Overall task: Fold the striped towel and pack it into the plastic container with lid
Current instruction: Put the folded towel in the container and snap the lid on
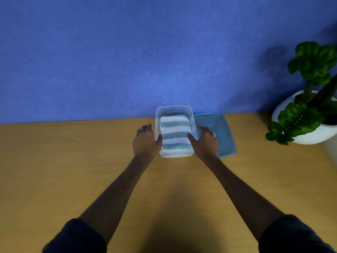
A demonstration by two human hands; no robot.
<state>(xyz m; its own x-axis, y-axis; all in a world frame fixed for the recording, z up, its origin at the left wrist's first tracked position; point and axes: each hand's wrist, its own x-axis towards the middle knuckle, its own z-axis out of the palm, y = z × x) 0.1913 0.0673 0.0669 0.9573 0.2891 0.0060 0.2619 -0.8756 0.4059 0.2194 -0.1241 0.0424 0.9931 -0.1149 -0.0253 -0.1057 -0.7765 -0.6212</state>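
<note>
The striped towel [174, 133], white with pale teal bands, lies folded inside the clear plastic container [174, 108] at the back of the wooden table. My left hand [145, 142] rests against the container's left wall, thumb over the rim touching the towel. My right hand [205, 141] sits at the right wall, thumb also over the rim on the towel. The blue lid [223, 130] lies flat on the table just right of the container, partly under my right hand.
A potted green plant [310, 99] in a white pot stands at the right edge of the table [73, 161]. A blue wall runs directly behind the container.
</note>
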